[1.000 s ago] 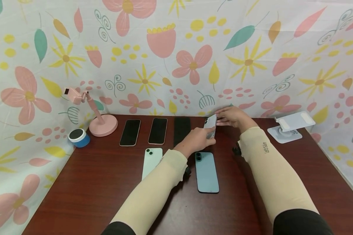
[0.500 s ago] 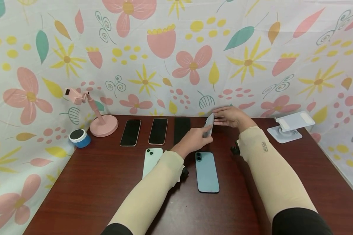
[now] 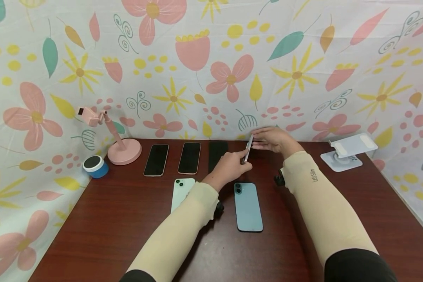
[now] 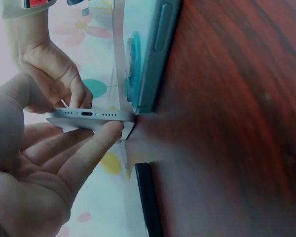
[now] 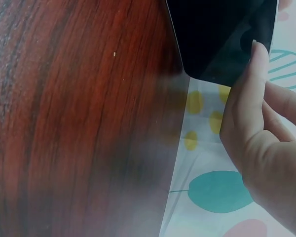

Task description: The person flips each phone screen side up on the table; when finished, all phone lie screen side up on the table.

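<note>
Left hand (image 3: 232,166) and right hand (image 3: 273,140) pinched a phone (image 5: 217,37) between thumb and fingers at opposite ends, presumably to steady it on edge.

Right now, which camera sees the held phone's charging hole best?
The left wrist view: the charging hole faces the camera there. The head view shows the held phone nearly edge-on, the right wrist view its dark screen; neither shows the hole.

Floral cloth (image 3: 211,74) hangs behind a brown table (image 3: 229,258).
</note>
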Demonstrator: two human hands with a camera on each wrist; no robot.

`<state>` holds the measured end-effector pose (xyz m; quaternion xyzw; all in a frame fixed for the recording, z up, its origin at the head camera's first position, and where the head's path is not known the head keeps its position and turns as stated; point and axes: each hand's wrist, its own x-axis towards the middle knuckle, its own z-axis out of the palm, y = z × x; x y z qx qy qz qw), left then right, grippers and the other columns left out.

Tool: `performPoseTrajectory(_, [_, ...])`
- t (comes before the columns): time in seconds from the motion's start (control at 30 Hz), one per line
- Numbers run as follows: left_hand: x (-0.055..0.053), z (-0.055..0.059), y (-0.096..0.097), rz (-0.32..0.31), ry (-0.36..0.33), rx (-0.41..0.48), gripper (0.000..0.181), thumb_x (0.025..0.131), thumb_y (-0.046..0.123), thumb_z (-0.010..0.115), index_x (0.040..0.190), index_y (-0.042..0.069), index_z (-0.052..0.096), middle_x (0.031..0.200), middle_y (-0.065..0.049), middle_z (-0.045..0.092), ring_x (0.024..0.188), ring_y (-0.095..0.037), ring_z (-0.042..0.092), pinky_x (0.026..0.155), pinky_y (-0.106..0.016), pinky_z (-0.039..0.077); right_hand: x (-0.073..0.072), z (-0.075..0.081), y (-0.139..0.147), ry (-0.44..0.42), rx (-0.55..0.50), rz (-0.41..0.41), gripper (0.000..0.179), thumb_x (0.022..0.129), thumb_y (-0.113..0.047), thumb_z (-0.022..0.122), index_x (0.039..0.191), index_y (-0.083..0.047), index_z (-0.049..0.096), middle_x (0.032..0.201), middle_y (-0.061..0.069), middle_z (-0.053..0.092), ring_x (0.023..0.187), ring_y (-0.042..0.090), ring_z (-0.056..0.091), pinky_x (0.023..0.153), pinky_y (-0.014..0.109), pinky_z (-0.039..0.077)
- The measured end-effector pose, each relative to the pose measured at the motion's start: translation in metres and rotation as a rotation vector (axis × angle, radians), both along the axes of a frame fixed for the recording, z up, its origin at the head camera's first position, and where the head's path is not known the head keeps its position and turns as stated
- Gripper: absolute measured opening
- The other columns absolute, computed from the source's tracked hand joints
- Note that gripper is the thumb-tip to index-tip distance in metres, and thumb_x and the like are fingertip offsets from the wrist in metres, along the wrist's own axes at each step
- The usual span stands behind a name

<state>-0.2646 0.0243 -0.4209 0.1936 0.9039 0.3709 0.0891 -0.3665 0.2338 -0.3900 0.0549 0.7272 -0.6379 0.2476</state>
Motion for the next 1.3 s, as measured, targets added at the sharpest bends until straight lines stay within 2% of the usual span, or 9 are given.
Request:
performPoseTrajectory(0.3, [0.005, 0.005, 0.005, 0.102, 0.045, -0.089, 0.063, 0.104, 0.027, 0.066, 0.164, 0.02, 0.045, 0.05, 0.004, 0.046, 0.041, -0.012, 0.038, 0.045, -0.022, 0.035, 0.0, -0.002, -0.005, 0.033, 0.013, -0.007, 0.051, 0.112, -0.01, 0.052, 0.161, 0.0, 0.045, 0.133, 0.008, 0.053, 0.1, 0.014, 0.069, 0.095, 0.027, 0.063])
performPoseTrajectory(0.53, [0.005, 0.003, 0.004, 0.133, 0.059, -0.069, 0.063, 0.104, 0.024, 0.068, 0.163, 0.018, 0.047, 0.054, 0.003, 0.052, 0.043, -0.012, 0.042, 0.047, -0.022, 0.038, 0.001, -0.006, -0.008, 0.071, 0.058, 0.025, 0.05, 0.112, -0.008, 0.051, 0.161, -0.001, 0.044, 0.138, 0.014, 0.052, 0.093, 0.012, 0.071, 0.094, 0.027, 0.063])
performPoseTrajectory(0.63, [0.005, 0.003, 0.002, 0.134, 0.063, -0.07, 0.062, 0.104, 0.023, 0.067, 0.163, 0.018, 0.047, 0.055, 0.002, 0.053, 0.043, -0.012, 0.043, 0.048, -0.022, 0.038, 0.002, -0.007, -0.009, 0.081, 0.081, 0.035, 0.051, 0.112, -0.01, 0.05, 0.162, -0.002, 0.043, 0.142, 0.016, 0.05, 0.101, 0.016, 0.07, 0.097, 0.029, 0.063])
performPoseTrajectory(0.77, [0.005, 0.003, 0.001, 0.142, 0.044, -0.06, 0.063, 0.104, 0.022, 0.067, 0.163, 0.018, 0.046, 0.057, 0.0, 0.055, 0.044, -0.014, 0.046, 0.048, -0.023, 0.038, 0.002, -0.01, -0.011, 0.089, 0.106, 0.047, 0.052, 0.113, -0.013, 0.049, 0.164, -0.004, 0.042, 0.154, 0.019, 0.045, 0.126, 0.031, 0.064, 0.105, 0.036, 0.06])
performPoseTrajectory(0.87, [0.005, 0.003, 0.0, 0.153, 0.03, -0.04, 0.063, 0.104, 0.021, 0.067, 0.164, 0.018, 0.045, 0.061, 0.0, 0.061, 0.048, -0.013, 0.053, 0.049, -0.024, 0.041, 0.001, -0.013, -0.013, 0.088, 0.125, 0.051, 0.052, 0.114, -0.015, 0.048, 0.164, -0.005, 0.041, 0.16, 0.022, 0.042, 0.14, 0.04, 0.056, 0.113, 0.045, 0.056])
performPoseTrajectory(1.07, [0.006, 0.002, 0.0, 0.184, -0.003, -0.006, 0.064, 0.104, 0.021, 0.068, 0.164, 0.021, 0.045, 0.073, 0.001, 0.069, 0.059, -0.013, 0.063, 0.054, -0.025, 0.045, 0.001, -0.019, -0.013, 0.073, 0.158, 0.06, 0.054, 0.114, -0.016, 0.048, 0.165, -0.003, 0.038, 0.166, 0.025, 0.04, 0.148, 0.046, 0.05, 0.12, 0.055, 0.048])
performPoseTrajectory(1.3, [0.005, 0.0, -0.003, 0.195, -0.042, 0.058, 0.064, 0.103, 0.02, 0.067, 0.163, 0.023, 0.046, 0.081, -0.004, 0.073, 0.057, -0.013, 0.058, 0.055, -0.026, 0.044, 0.004, -0.021, -0.013, 0.09, 0.145, 0.086, 0.056, 0.114, -0.014, 0.046, 0.166, -0.001, 0.034, 0.168, 0.028, 0.037, 0.151, 0.048, 0.045, 0.123, 0.056, 0.044])
